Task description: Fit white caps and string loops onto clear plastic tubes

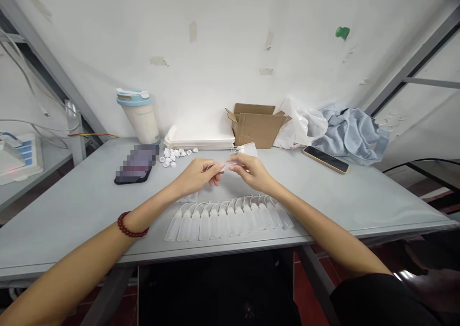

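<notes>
Above the middle of the table, my left hand [203,176] pinches a thin whitish tube [212,165] between thumb and fingertips. Facing it, my right hand [253,172] is closed in a pinch at a small pale piece, mostly hidden by the fingers; I cannot tell if it is part of the same tube. Near the front edge, below both hands, lies a row of several translucent plastic squeeze bottles [215,225] with thin curved spout tubes. A loose heap of small white caps [172,156] is left of my hands. Behind my right hand lies a clear plastic piece [249,148] with thin tubes.
Along the wall stand a cup with a blue lid [140,117], a white stack [201,136], an opened cardboard box [257,127], a white plastic bag [300,124] and a blue cloth [354,132]. Phones lie left [138,163] and right [325,159].
</notes>
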Demonstrator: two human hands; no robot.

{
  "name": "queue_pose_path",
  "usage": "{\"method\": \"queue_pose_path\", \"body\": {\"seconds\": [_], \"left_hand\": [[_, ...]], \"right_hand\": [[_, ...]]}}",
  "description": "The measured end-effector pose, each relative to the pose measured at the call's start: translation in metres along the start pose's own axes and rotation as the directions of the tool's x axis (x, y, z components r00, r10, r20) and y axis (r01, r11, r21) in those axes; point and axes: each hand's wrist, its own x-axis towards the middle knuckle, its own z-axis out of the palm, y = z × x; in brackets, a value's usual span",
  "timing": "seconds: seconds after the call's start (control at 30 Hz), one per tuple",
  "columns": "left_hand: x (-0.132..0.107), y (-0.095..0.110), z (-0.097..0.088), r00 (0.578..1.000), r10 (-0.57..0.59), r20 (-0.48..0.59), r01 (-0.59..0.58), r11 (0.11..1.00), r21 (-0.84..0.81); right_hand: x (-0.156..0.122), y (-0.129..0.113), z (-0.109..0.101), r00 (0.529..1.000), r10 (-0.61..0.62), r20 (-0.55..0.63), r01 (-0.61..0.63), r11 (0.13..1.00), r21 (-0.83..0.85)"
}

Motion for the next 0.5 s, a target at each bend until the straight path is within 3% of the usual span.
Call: {"method": "queue_pose_path", "body": {"seconds": [0.13,0.23,0.37,0.43,0.5], "left_hand": [[-0.003,0.003,0.002,0.999,0.034,-0.006,-0.034,0.999,0.032],[-0.005,0.002,0.005,0.973,0.216,-0.076,-0.192,0.951,0.241],[-0.006,-0.008,0.007,0.828,0.557,-0.071,-0.417,0.695,0.585],[-0.005,-0.012,0.005,0.776,0.63,-0.011,-0.459,0.577,0.675],[-0.005,-0.014,0.004,0.755,0.654,0.049,-0.478,0.498,0.724]], "right_hand": [[-0.001,-0.003,-0.001,1.0,-0.015,-0.015,0.015,0.999,-0.046],[-0.001,-0.007,-0.003,1.0,0.023,0.003,-0.023,1.0,0.019],[-0.002,-0.008,-0.004,0.99,0.13,0.063,-0.139,0.972,0.187],[-0.001,-0.007,-0.004,0.978,0.184,0.097,-0.204,0.936,0.287],[-0.001,-0.006,-0.003,0.962,0.234,0.142,-0.272,0.879,0.392]]}}
